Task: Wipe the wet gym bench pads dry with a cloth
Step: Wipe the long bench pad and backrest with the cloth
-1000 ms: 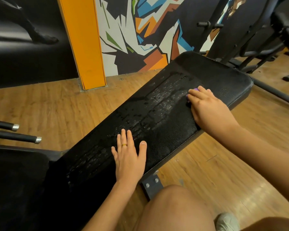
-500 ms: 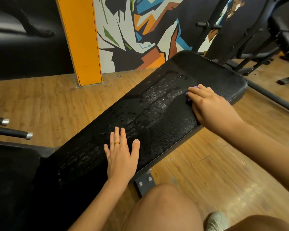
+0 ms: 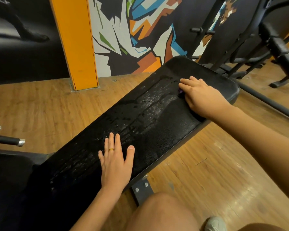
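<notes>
A long black bench pad (image 3: 157, 130) runs from lower left to upper right, with water drops and streaks along its middle. My right hand (image 3: 202, 95) lies near the pad's far end, fingers stretched flat over a purple cloth (image 3: 180, 92); only a small corner of the cloth shows under the hand. My left hand (image 3: 115, 162) rests flat on the near part of the pad, fingers straight, a gold ring on one finger. A second black pad (image 3: 7, 172) adjoins at the lower left.
An orange pillar (image 3: 77, 44) and a painted mural wall (image 3: 137, 34) stand behind the bench. Black machine frames (image 3: 250, 47) crowd the upper right. Two chrome-tipped bars (image 3: 10, 140) jut in from the left. Wooden floor (image 3: 32, 110) surrounds the bench; my knee (image 3: 162, 214) is below.
My right hand has slid the cloth a little further up the pad towards its far end. My left hand stays flat in the same spot.
</notes>
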Tool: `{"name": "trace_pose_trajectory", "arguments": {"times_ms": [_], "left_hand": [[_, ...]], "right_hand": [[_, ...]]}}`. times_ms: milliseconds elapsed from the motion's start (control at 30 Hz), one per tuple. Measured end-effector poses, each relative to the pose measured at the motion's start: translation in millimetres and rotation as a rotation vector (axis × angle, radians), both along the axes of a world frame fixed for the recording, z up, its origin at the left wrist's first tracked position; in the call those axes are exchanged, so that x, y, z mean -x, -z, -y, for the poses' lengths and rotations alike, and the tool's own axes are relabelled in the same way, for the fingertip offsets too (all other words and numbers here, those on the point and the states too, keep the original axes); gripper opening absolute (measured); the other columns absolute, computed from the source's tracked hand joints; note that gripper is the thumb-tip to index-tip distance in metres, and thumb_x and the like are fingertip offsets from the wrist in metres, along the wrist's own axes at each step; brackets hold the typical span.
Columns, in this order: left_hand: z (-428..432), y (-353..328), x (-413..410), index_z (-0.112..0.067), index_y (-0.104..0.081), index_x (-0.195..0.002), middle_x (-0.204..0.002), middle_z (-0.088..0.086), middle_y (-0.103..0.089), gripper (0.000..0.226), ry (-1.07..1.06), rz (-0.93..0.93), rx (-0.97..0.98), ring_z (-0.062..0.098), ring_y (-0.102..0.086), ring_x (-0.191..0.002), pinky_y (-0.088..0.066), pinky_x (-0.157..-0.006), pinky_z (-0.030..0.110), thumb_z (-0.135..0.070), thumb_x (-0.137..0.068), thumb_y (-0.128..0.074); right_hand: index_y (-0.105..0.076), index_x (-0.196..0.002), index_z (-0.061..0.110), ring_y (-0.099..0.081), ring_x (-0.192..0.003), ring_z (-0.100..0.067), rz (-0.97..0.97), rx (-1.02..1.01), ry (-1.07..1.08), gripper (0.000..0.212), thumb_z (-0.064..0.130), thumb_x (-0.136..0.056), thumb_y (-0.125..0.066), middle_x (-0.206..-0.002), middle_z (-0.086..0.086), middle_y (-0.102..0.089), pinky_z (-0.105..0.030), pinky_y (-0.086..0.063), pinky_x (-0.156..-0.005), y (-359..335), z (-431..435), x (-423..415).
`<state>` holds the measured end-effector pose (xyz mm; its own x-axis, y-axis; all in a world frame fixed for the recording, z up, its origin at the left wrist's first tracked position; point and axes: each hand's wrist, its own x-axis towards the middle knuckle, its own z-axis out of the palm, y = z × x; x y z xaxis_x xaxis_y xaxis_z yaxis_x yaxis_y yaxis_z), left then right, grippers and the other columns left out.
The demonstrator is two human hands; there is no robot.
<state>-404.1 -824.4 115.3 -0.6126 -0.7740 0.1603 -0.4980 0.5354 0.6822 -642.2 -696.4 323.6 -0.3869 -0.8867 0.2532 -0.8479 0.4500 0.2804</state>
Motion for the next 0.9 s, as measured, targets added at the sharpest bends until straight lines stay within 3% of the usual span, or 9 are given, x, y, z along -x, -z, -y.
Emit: {"name": "trace_pose_trajectory", "arguments": {"times_ms": [167, 467, 700, 900], "left_hand": [[0, 2, 2, -0.023, -0.01, -0.162, -0.169, -0.005, 0.0, 0.089, 0.001, -0.018, 0.003, 0.008, 0.008, -0.153, 0.002, -0.125, 0.044, -0.074, -0.089, -0.007], [2, 1, 1, -0.024, -0.011, -0.162, -0.169, -0.006, 0.0, 0.091, -0.005, -0.017, -0.012, 0.008, 0.007, -0.154, 0.001, -0.126, 0.046, -0.075, -0.087, -0.007], [1, 3, 1, -0.024, -0.008, -0.162, -0.169, -0.005, 0.002, 0.089, -0.003, -0.005, -0.002, 0.009, 0.009, -0.154, 0.002, -0.126, 0.046, -0.075, -0.088, -0.005], [1, 1, 1, -0.025, -0.009, -0.162, -0.169, -0.007, 0.001, 0.088, -0.016, -0.013, -0.007, 0.008, 0.008, -0.154, 0.002, -0.126, 0.045, -0.074, -0.089, -0.006]], "right_hand": [[-0.045, -0.15, 0.011, -0.036, -0.141, -0.033, 0.047, -0.033, 0.018, 0.046, 0.014, -0.104, -0.046, -0.16, -0.008, -0.037, -0.048, -0.035, -0.111, -4, -21, -5], [-0.046, -0.147, 0.009, -0.043, -0.129, -0.031, 0.013, -0.075, 0.003, 0.042, 0.019, -0.107, -0.042, -0.153, -0.011, -0.043, -0.042, -0.037, -0.102, -16, 43, 25], [-0.042, -0.152, 0.013, -0.038, -0.141, -0.035, 0.048, -0.118, -0.024, 0.049, 0.019, -0.104, -0.046, -0.159, -0.009, -0.037, -0.052, -0.037, -0.112, -12, -15, 14], [-0.045, -0.149, 0.008, -0.041, -0.136, -0.033, 0.016, -0.134, -0.024, 0.044, 0.021, -0.107, -0.042, -0.155, -0.012, -0.041, -0.049, -0.037, -0.109, -16, 48, 37]]}}
